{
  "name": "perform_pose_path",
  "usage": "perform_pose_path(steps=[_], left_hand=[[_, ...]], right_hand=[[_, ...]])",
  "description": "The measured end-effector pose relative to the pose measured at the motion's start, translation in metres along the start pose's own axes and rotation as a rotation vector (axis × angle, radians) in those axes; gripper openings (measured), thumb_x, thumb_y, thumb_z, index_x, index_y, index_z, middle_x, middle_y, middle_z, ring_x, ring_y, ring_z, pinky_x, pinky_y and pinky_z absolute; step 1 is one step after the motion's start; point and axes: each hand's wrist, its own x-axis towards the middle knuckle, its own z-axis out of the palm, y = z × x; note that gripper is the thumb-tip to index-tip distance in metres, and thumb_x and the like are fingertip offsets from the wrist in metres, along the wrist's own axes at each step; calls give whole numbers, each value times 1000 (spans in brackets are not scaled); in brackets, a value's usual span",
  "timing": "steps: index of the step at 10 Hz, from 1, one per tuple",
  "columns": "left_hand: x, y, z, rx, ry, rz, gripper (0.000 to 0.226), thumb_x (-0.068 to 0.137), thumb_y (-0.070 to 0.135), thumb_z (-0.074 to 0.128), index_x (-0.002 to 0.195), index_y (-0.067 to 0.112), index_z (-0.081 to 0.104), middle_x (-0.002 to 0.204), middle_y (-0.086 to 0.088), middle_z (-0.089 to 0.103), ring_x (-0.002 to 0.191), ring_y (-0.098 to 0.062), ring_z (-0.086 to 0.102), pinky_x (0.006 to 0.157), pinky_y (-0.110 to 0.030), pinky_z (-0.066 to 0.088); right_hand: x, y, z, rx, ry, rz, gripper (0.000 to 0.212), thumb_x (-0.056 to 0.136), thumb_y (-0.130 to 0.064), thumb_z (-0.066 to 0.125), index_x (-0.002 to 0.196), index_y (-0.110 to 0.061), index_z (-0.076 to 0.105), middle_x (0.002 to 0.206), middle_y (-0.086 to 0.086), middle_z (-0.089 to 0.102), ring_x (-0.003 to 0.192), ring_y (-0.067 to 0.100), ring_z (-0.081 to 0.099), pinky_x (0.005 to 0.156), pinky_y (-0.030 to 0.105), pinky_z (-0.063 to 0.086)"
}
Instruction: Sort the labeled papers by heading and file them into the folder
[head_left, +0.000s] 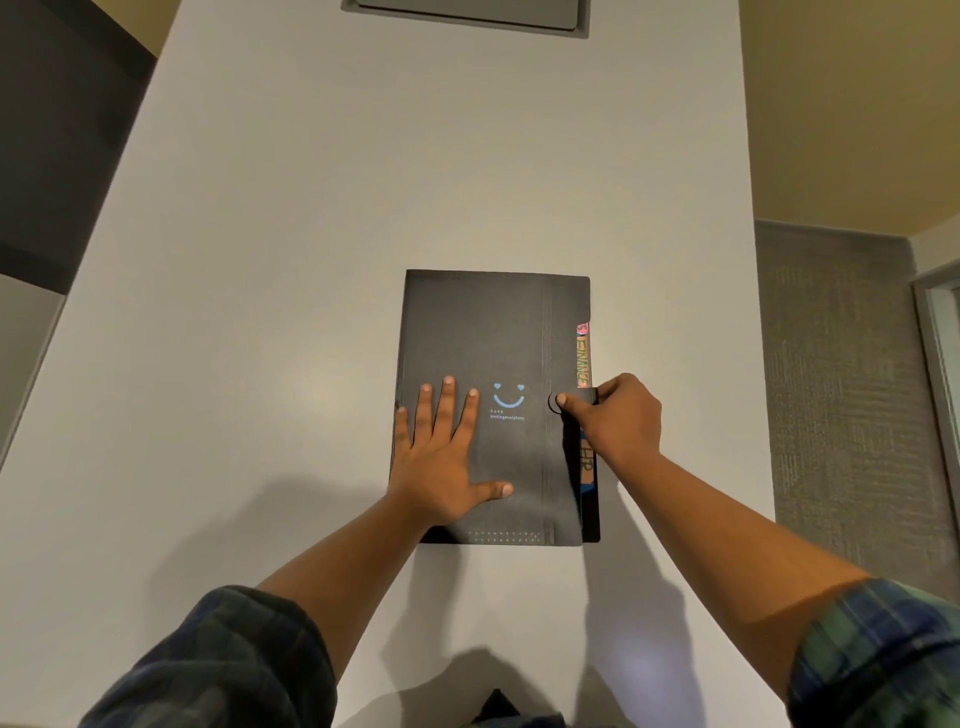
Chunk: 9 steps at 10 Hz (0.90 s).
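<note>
A black folder with a blue smiley face printed on its cover lies shut on the white table. Coloured tabs stick out along its right edge, one reading FINANCE, another lower one reading HR. My left hand lies flat on the lower left of the cover, fingers spread. My right hand grips the folder's black strap closure at the right edge, thumb pressing the round snap onto the cover. The papers inside are hidden.
A grey recessed panel sits in the table at the far edge. The table's right edge runs close to the folder, with grey carpet beyond. A dark object shows at the table's near edge.
</note>
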Motion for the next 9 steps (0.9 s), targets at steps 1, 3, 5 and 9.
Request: perform_pose_path(steps=[1,3,5,9], left_hand=[[1,0,0,-6,0,0,118,70,93,31,149,29,-30,154,-4,-41,141,-31,-39,111,-52,-22],[1,0,1,-6,7,-1,118,69,92,30,150,29,-28,155,-4,-40,141,-31,-39,111,-52,-22],[0,1,3,-8,4,1,118,68,93,29,150,30,-29,155,-4,-41,141,-31,-39,111,-51,-22],[-17,6,-8,-21,48,1,110,76,86,22,152,21,-21,158,-1,-32,147,-27,-28,117,-45,-16]], right_hand=[[-1,-1,2,-16,0,-8,49,77,-44,81,97,-7,57,92,6,62,80,20,53,53,26,33],[-3,-2,11,0,35,5,48,79,-37,81,101,-5,55,99,12,60,80,21,51,58,25,32],[1,-4,10,-21,-34,60,49,81,-38,79,106,-8,50,103,12,59,87,25,55,66,32,40],[-21,8,-8,-238,5,-130,51,87,-58,62,110,-13,56,107,7,59,96,28,59,72,36,49]])
